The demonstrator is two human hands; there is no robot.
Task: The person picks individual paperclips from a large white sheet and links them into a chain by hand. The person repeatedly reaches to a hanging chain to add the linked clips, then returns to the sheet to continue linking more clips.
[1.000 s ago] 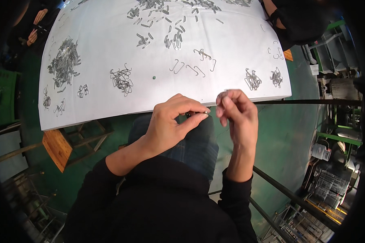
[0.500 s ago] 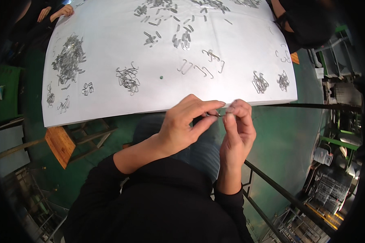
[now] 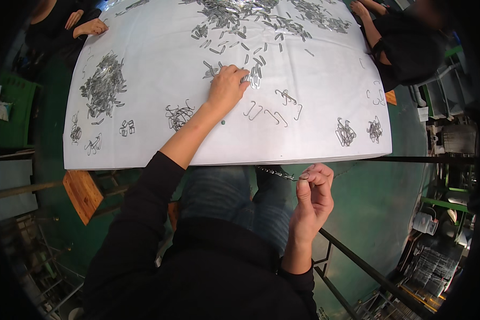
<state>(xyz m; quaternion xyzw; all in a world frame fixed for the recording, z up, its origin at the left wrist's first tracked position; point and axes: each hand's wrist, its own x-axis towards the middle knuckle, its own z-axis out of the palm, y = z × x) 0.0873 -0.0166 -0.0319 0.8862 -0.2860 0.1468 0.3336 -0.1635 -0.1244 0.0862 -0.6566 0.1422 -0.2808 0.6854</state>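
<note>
My left hand (image 3: 227, 90) reaches onto the white table, its curled fingers down among small flat metal links (image 3: 255, 80). Whatever lies between its thumb and forefinger is too small to make out. Off the table's near edge, my right hand (image 3: 313, 198) pinches a thin, dark metal wire piece (image 3: 295, 180) between thumb and forefinger; most of that piece is hidden by the fingertips. Between the left hand and the near edge lie several loose bent wire hooks (image 3: 275, 117). Beside my left forearm is a pile of wire hooks (image 3: 178, 115), partly covered by it.
A large heap of metal links (image 3: 102, 85) spreads at the left, another (image 3: 234, 13) at the far side. Small hook piles (image 3: 345, 132) sit near the right corner. Other people's hands rest at the far left (image 3: 93, 26) and far right (image 3: 360, 9). A wooden stool (image 3: 82, 194) stands below.
My left hand has left my right hand and moved forward onto the links on the table. The right hand keeps its pinch off the near edge. The view has shifted slightly.
</note>
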